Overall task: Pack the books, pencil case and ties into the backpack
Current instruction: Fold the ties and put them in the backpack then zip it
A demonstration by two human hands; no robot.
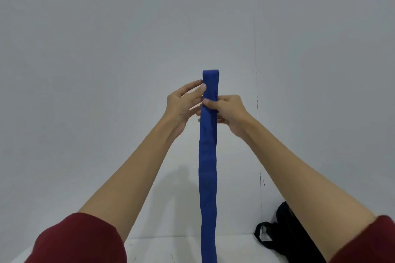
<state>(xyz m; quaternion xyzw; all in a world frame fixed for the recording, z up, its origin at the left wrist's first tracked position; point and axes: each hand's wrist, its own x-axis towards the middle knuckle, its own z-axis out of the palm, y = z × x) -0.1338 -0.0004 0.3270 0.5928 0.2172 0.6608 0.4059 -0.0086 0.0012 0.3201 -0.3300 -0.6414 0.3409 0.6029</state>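
A blue tie (pixel 208 166) hangs straight down in front of me, folded over at its top end, and runs out of the frame at the bottom. My right hand (pixel 227 113) grips it below the fold, thumb across the front. My left hand (pixel 183 102) pinches its left edge near the top with thumb and fingertips. The black backpack (pixel 284 235) stands at the lower right, partly hidden behind my right forearm, with a strap loop showing. No books or pencil case are in view.
A plain pale wall (pixel 106 49) fills most of the view. A white surface (pixel 149 250) shows along the bottom edge, below my arms. Dark red sleeves cover my upper arms.
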